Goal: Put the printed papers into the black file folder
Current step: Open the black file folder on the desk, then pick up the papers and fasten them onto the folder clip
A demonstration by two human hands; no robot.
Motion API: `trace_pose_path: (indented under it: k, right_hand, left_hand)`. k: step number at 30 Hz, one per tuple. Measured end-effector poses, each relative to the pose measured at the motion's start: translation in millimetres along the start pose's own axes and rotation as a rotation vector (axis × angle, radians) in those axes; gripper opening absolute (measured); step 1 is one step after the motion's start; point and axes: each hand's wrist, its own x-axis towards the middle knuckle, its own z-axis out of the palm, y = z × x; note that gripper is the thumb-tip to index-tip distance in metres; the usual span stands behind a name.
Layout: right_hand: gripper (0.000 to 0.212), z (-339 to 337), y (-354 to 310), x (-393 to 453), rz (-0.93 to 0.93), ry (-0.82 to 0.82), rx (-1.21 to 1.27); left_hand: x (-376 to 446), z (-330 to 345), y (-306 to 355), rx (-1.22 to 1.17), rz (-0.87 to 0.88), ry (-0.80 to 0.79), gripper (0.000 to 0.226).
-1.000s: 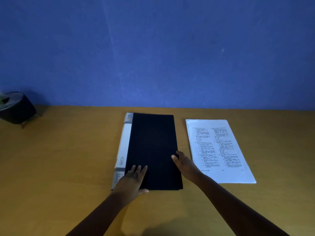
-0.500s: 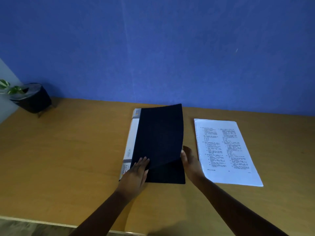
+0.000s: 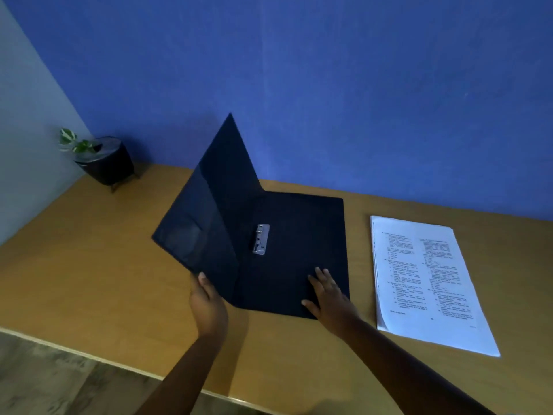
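Observation:
The black file folder (image 3: pixel 302 235) lies open in the middle of the wooden table. Its back half rests flat, and a small metal clip (image 3: pixel 261 242) shows near the spine. The front cover (image 3: pixel 209 211) stands raised and tilted to the left. My left hand (image 3: pixel 207 301) holds that cover by its near bottom edge. My right hand (image 3: pixel 329 292) lies flat, fingers spread, on the near right corner of the flat half. The stack of printed papers (image 3: pixel 425 280) sits on the table to the right of the folder, untouched.
A dark round pot with a small green plant (image 3: pixel 104 163) stands at the far left corner of the table (image 3: pixel 89 271). A blue wall runs behind. The table's near edge and the floor show at the lower left.
The folder was shut, then its front cover was lifted and swung up to the left. My left hand went from pressing the cover to holding its edge; my right hand now rests inside.

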Motion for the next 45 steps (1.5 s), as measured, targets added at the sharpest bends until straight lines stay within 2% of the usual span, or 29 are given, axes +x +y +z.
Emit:
trace_pose_path:
  k: [2, 5, 9, 18, 21, 23, 25, 26, 28, 31, 34, 37, 45]
  right_hand:
    - [0.068, 3.9, 2.7, -0.9, -0.002, -0.003, -0.037]
    - [0.069, 6.9, 6.1, -1.2, 0.0, -0.009, -0.043]
    - [0.069, 8.0, 8.8, -0.6, -0.012, -0.008, -0.053]
    - [0.068, 7.5, 13.9, -1.6, -0.017, -0.031, -0.066]
    - [0.068, 9.0, 16.3, -1.4, -0.036, -0.032, -0.079]
    - [0.067, 8.5, 18.1, -1.2, -0.051, -0.037, -0.086]
    - [0.067, 8.5, 19.4, -0.9, -0.063, -0.044, -0.091]
    - [0.067, 8.7, 19.5, -0.5, -0.066, -0.048, -0.092]
    - [0.067, 8.2, 19.4, 0.1, -0.068, -0.061, -0.093]
    - [0.067, 3.0, 18.6, 7.1, -0.063, -0.06, -0.072]
    - [0.067, -6.3, 17.8, 17.4, -0.025, -0.025, -0.038]
    - [0.069, -10.4, 18.9, 26.5, 0.022, -0.009, 0.003]
    - [0.076, 8.9, 13.3, 28.5, 0.162, 0.108, -0.062]
  left_hand:
    - [15.9, -6.8, -0.9, 0.022, -0.038, 0.132, 0.031]
    - [44.4, -16.4, -2.0, 0.0, -0.094, 0.262, 0.054]
    - [72.9, -18.5, -18.5, 0.032, -0.341, 0.349, 0.061]
    - [86.9, -10.0, -55.6, 0.152, -0.688, 0.272, 0.071]
    - [86.9, -1.3, -53.6, 0.223, -0.748, 0.222, 0.074]
    - [86.1, 7.4, -46.7, 0.361, -0.765, 0.195, 0.072]
    - [80.2, 18.6, -41.3, 0.489, -0.702, 0.155, 0.071]
    - [74.5, 25.5, -41.0, 0.526, -0.609, 0.106, 0.07]
    - [60.1, 40.7, -43.7, 0.586, -0.35, -0.093, 0.068]
    - [47.4, 63.2, -50.8, 0.699, -0.006, -0.494, 0.064]
    - [48.6, 79.5, -56.2, 0.776, 0.125, -0.702, 0.062]
    - [52.7, 88.1, -59.8, 0.838, 0.159, -0.77, 0.064]
    - [50.8, 90.7, -63.7, 0.894, 0.252, -0.808, 0.068]
